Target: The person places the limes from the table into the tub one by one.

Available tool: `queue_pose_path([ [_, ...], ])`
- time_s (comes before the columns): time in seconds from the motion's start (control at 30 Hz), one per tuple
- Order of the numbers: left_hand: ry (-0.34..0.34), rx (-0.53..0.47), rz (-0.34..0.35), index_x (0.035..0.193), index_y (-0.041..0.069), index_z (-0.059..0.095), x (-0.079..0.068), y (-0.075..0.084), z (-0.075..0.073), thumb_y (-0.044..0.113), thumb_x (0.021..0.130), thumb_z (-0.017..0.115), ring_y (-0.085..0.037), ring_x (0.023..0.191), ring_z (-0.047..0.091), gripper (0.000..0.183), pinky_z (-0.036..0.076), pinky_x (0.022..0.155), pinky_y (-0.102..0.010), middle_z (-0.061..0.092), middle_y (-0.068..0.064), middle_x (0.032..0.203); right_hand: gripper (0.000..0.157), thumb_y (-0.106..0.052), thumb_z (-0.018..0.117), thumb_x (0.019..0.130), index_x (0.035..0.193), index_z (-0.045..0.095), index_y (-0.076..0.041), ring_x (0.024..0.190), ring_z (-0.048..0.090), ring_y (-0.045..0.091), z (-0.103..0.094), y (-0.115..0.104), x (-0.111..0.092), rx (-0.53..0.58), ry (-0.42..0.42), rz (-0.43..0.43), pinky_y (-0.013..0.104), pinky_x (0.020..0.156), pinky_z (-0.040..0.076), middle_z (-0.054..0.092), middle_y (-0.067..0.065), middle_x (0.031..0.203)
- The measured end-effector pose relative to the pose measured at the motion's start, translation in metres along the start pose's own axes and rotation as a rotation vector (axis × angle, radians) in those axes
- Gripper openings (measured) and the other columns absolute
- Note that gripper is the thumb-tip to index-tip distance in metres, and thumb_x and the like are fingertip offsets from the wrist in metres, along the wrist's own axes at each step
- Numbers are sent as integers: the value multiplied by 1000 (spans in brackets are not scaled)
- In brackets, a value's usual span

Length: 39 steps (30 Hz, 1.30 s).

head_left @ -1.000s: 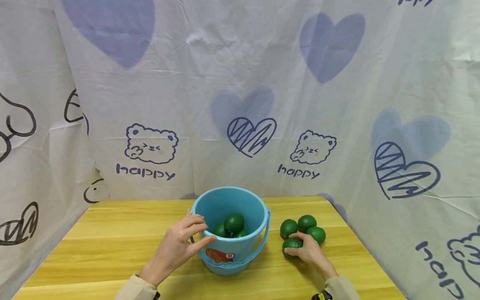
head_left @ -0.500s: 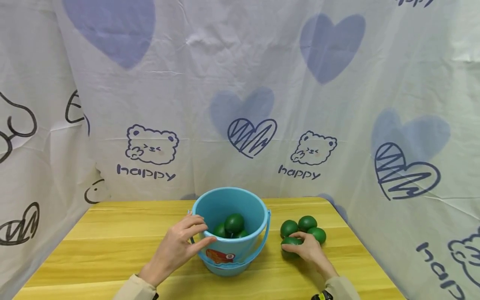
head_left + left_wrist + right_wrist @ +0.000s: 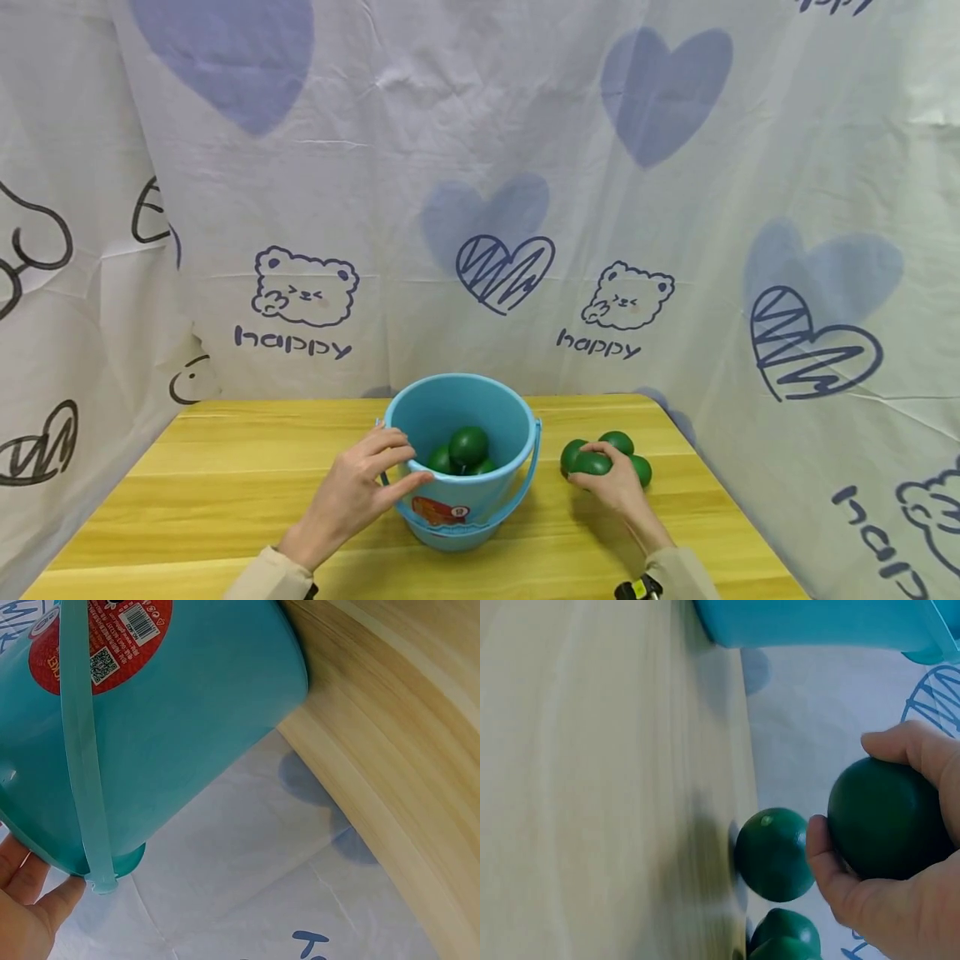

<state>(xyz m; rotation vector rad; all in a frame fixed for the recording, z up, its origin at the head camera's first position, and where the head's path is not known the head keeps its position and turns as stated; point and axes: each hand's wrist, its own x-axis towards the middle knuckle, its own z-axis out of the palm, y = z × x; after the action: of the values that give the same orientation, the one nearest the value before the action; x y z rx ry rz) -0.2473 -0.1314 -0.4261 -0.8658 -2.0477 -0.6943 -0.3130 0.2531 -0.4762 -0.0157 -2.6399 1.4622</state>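
A light blue bucket (image 3: 491,496) with a red label stands upright on the table, several dark green limes (image 3: 468,445) lying inside it. My left hand (image 3: 348,492) holds its rim at the left, thumb on the near side; the left wrist view shows the fingertips by the handle joint. To the right of the bucket, my right hand (image 3: 621,490) grips a smooth green lime (image 3: 889,817) between thumb and fingers, raised off the table. Behind and beside that hand lie other limes (image 3: 617,442), partly covered by it in the head view.
The bucket's blue handle (image 3: 84,757) hangs down across its front. A yellow wood-grain table (image 3: 247,467) carries everything. White cloth (image 3: 420,125) printed with hearts and bears hangs behind the table and along its sides.
My right hand has lifted the nearest lime off the table and moved it slightly up and away. The left hand and bucket have stayed put.
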Motion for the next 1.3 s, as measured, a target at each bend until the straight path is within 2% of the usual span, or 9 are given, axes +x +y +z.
queue_pose_path([
  [0.23, 15, -15, 13, 91, 14, 75, -1, 0, 3, 37, 77, 82, -12, 91, 65, 28, 50, 99, -53, 67, 3, 98, 53, -20, 82, 77, 125, 61, -13, 107, 56, 38, 0, -9, -2, 71, 14, -11, 40, 76, 54, 52, 23, 130],
  [0.67, 25, -34, -16, 91, 15, 75, -1, 1, 3, 35, 76, 84, -12, 92, 66, 27, 50, 101, -49, 67, 5, 99, 51, -20, 82, 77, 124, 63, -16, 103, 59, 32, -7, -34, -7, 127, 26, -64, 36, 74, 56, 56, 18, 128],
  [1.0, 18, -42, -11, 92, 15, 75, 1, 1, 5, 35, 77, 84, -11, 92, 65, 27, 50, 100, -51, 67, 6, 99, 53, -20, 82, 78, 126, 61, -17, 102, 60, 32, -11, -54, -6, 158, -4, -71, 39, 75, 58, 56, 19, 125],
  [1.3, 15, -60, -31, 91, 16, 74, -1, 1, 3, 34, 76, 85, -11, 91, 64, 26, 48, 102, -52, 67, 4, 99, 50, -16, 82, 78, 124, 61, -18, 97, 61, 30, -7, -85, -3, 183, -28, -148, 40, 76, 58, 58, 15, 123],
])
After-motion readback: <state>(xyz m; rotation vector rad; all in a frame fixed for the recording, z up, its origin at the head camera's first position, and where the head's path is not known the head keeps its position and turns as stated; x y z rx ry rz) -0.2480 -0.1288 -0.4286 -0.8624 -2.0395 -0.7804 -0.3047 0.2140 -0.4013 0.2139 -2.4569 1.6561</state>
